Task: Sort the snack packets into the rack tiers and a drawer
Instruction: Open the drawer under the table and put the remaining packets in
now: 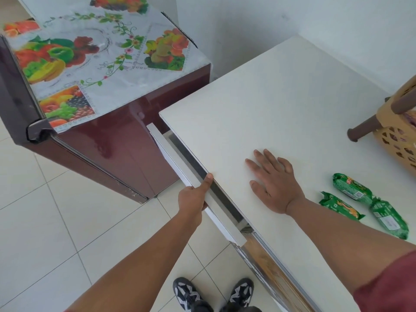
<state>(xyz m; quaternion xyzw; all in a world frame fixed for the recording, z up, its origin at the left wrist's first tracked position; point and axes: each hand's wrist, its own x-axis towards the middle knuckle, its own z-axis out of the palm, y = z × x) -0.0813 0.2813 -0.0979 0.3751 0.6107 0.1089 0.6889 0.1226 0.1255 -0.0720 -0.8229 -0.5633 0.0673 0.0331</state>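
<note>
A white drawer front runs along the left edge of the pale counter, standing out from it by a narrow gap. My left hand is closed around the drawer's top edge, thumb on top. My right hand lies flat on the counter, fingers spread, holding nothing. Three green snack packets lie on the counter to the right of my right hand. The tan rack with brown posts stands at the far right, partly cut off by the frame.
A maroon fridge with a fruit-print cover stands just left of the counter, close to the drawer's far end. White walls close off the corner behind. My shoes are on the tiled floor below.
</note>
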